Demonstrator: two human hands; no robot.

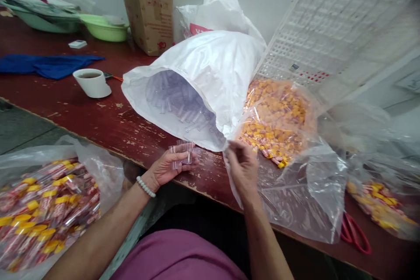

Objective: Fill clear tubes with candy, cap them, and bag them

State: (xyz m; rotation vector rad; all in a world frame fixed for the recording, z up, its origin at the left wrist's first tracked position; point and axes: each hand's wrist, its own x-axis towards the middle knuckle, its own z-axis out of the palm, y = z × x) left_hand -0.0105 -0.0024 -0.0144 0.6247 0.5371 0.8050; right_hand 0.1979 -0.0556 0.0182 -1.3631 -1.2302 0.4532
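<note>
My left hand [170, 165], with a beaded bracelet at the wrist, holds several clear plastic tubes [185, 152] just over the table's front edge. My right hand [243, 164] has its fingers closed at the rim of a large white sack [216, 65], beside the clear plastic bag; what it pinches is too small to tell. The sack lies on its side with its mouth towards me and many clear tubes [177, 100] inside. Right of it, a clear bag holds small pieces with yellow caps [275, 118].
A bag of filled yellow-capped tubes [49, 205] stands at the lower left. On the red table [98, 118] are a white cup [93, 84], blue cloth [49, 65], cardboard box [154, 17] and red scissors [356, 234]. A white crate [334, 30] leans at the right.
</note>
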